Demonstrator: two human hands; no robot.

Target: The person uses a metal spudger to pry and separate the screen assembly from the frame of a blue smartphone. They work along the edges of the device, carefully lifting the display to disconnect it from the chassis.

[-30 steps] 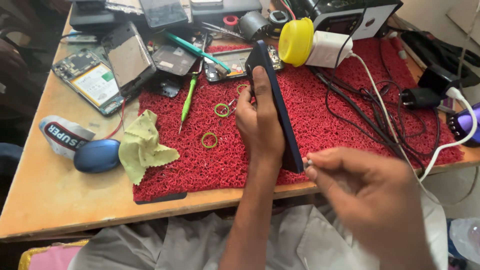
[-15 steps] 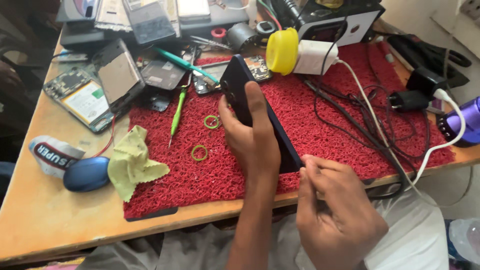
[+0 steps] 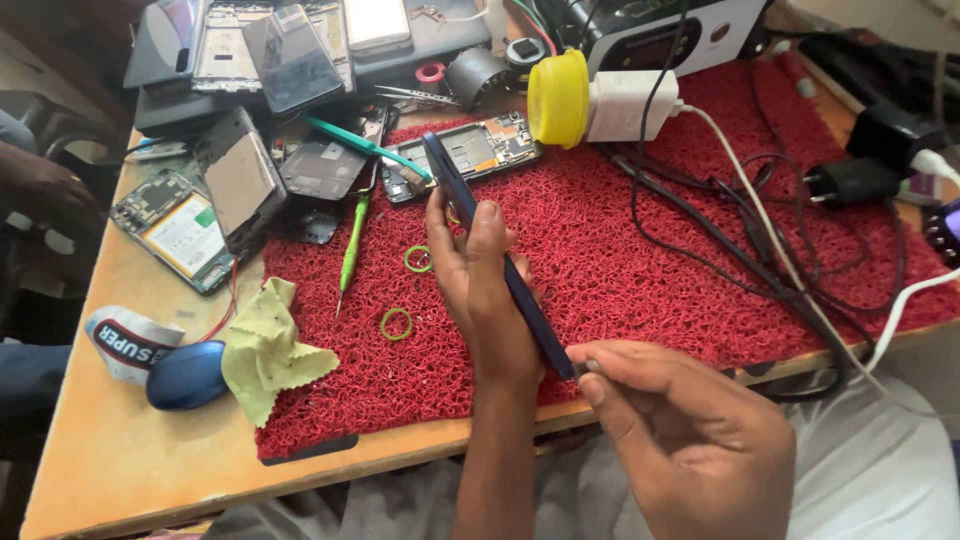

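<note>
The right hand [image 3: 690, 440] pinches something tiny at the near end of the dark blue phone [image 3: 497, 255], too small to make out, while the left hand [image 3: 485, 285] grips the phone edge-on over the red mat [image 3: 620, 270], its face hidden. Green rings [image 3: 397, 323] lie at 9 o'clock of it, a yellow cloth [image 3: 265, 345] farther left, tangled cables [image 3: 760, 210] at 3 o'clock. Since half a second ago, the right hand's fingertips have closed on the phone's end.
</note>
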